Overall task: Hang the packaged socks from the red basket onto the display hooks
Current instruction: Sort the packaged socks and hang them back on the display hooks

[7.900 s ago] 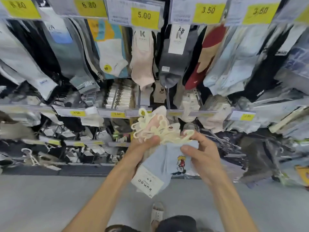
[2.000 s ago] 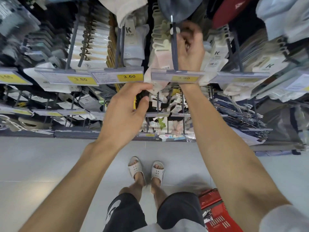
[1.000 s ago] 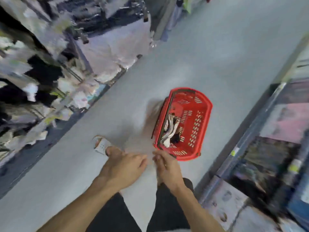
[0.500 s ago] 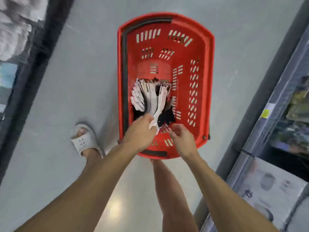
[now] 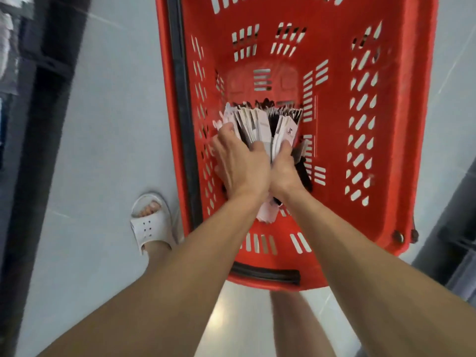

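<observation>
The red basket (image 5: 371, 155) stands on the grey floor below me. Inside it lies a bundle of packaged socks (image 5: 260, 124) with white card labels and black fabric. My left hand (image 5: 238, 163) grips the left side of the bundle, fingers curled round it. My right hand (image 5: 284, 171) grips the right side, thumb over the labels. The two hands touch each other. No display hooks are in view.
A black handle (image 5: 184, 119) lies along the basket's left rim. My foot in a white sandal (image 5: 149, 222) stands left of the basket. A dark shelf base (image 5: 38, 124) runs along the left edge, another shelf unit (image 5: 453, 228) at the right.
I have leaned closer to the basket. Both hands went from hovering at the near end of the bundle to closing round it from both sides.
</observation>
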Motion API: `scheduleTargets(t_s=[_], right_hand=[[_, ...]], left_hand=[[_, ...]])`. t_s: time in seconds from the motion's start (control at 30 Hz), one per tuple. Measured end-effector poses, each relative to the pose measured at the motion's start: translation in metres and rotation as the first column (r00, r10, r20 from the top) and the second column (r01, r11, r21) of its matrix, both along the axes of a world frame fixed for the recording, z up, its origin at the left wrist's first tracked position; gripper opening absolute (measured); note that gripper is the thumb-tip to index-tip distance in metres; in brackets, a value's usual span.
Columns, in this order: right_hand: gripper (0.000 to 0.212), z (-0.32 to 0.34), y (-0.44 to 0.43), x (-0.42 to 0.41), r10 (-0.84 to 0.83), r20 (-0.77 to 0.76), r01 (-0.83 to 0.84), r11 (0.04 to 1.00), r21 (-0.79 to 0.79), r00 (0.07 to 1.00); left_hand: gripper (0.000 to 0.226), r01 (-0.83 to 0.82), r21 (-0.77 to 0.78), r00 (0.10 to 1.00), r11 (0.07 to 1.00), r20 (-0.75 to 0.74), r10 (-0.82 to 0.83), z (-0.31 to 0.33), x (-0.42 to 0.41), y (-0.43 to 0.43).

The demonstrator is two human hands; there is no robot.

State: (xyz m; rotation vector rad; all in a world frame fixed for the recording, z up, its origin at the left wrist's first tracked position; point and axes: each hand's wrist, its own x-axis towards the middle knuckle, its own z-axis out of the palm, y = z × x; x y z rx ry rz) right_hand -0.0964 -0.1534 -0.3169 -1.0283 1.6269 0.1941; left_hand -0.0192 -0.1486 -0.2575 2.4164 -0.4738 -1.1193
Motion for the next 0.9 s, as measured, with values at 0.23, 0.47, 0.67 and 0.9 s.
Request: scheduleTargets(t_s=[0.23,0.47,0.67,0.9], right_hand=[[0.059,0.002,0.0,-0.007,-0.06,-0.186,0.035,0.99,-0.136,0.981],[0.056,-0.002,-0.008,-0.017,-0.304,-0.045,0.299,0.95,-0.094,0.952],[0.065,-0.002,-0.018,-0.015,-0.439,0.102,0.437,0.898,0.045,0.893],[0.1,-0.016,-0.031,0.002,-0.32,-0.089,0.322,0.947,0.011,0.943]], left_hand=[[0.059,-0.471,0.059,0.88,0.88,-0.037,0.474,0.013,-0.028,0.024],[0.07,-0.268,0.093,0.955,0.959,-0.103,0.277,0.002,-0.029,0.022],[0.074,0.371,0.312,0.925,0.875,-0.046,-0.376,-0.026,-0.003,0.01],[0.069,0.466,0.356,0.883,0.81,-0.248,-0.399,-0.039,0.015,-0.003]])
